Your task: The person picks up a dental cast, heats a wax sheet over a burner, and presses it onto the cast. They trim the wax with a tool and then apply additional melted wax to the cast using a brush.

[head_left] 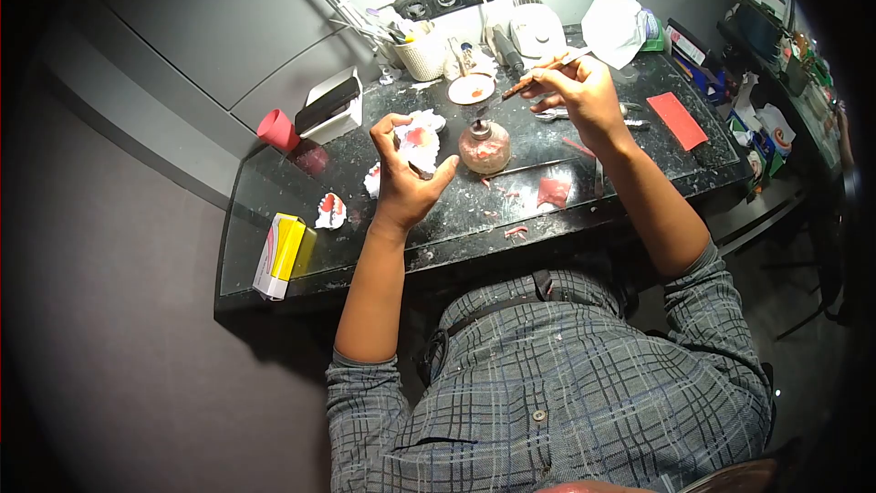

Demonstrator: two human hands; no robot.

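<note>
My left hand (399, 181) grips a white plaster dental cast (418, 138) with a reddish-pink wax patch, fingers curled over its far side. Pinched in my right hand (587, 99) is a wax knife (520, 89) with a brown handle. Its blade points down and left, just above the top of a round glass spirit lamp (484, 152); I cannot make out a flame. Behind the lamp lies a small white dish (472, 89) with red wax in it. A pink wax piece (553, 192) and wax scraps lie in front of the lamp.
Left on the dark bench (429, 242) are another cast (331, 211), a yellow-and-white box (281, 256) and a pink cup (277, 131). A tool holder (422, 57) stands at the back. Right are a red wax sheet (677, 121) and a white bag (619, 23).
</note>
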